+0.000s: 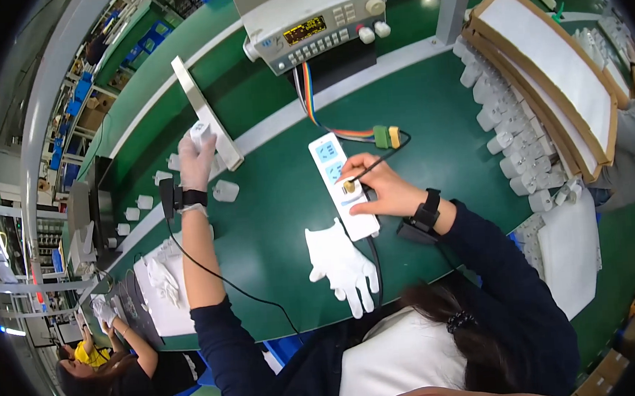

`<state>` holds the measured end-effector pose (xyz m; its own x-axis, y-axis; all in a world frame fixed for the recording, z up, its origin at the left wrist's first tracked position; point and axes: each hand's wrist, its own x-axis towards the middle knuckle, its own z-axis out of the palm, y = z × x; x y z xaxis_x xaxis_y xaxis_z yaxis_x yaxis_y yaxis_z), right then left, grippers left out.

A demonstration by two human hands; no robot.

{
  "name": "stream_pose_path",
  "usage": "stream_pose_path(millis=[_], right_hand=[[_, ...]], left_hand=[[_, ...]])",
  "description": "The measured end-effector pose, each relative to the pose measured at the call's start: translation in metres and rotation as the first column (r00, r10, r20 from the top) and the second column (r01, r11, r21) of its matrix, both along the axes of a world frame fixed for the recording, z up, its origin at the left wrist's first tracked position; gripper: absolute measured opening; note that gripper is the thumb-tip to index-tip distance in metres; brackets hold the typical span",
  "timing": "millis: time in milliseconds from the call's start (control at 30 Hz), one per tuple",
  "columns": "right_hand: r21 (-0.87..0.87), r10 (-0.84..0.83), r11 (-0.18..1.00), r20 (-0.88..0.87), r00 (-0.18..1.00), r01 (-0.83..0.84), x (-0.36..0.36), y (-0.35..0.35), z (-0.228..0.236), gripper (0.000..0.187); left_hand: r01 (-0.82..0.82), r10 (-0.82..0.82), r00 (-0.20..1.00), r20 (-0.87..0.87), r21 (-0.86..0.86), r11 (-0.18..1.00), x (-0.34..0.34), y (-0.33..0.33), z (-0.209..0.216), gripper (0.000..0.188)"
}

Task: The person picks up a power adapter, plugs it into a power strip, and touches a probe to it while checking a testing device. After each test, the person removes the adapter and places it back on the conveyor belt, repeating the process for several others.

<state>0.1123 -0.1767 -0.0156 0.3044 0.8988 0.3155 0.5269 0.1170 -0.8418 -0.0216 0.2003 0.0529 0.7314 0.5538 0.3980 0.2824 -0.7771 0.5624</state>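
Observation:
My left hand, in a thin whitish glove, is closed around a small white charger beside a long white bar. My bare right hand grips another white charger seated on a white power strip with blue-faced sockets. A yellowish cable plug meets that charger between my fingers, and its black lead runs up to a green-and-yellow connector block. Just below the strip, an empty white glove lies flat on the green table.
A grey bench instrument with a lit display stands at the back, with coloured wires hanging from it. Several white chargers lie at left; rows of them line the right beside cardboard trays. Another person sits at lower left.

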Motion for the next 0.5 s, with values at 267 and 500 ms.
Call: stream_pose_path(millis=[267,500], right_hand=[[-0.031,-0.034,0.999,-0.011,0.999,0.033,0.002,-0.001,-0.001,0.055],[-0.017,-0.017,1.000,-0.062,0.998,0.016,0.005,-0.004,-0.007,0.050]], left_hand=[[0.512,-0.302,0.858,0.415,-0.653,0.558,0.050,-0.173,-0.025,0.045],[0.411,-0.407,0.906,0.114,-0.461,0.786,0.062,-0.185,-0.040,0.045]])
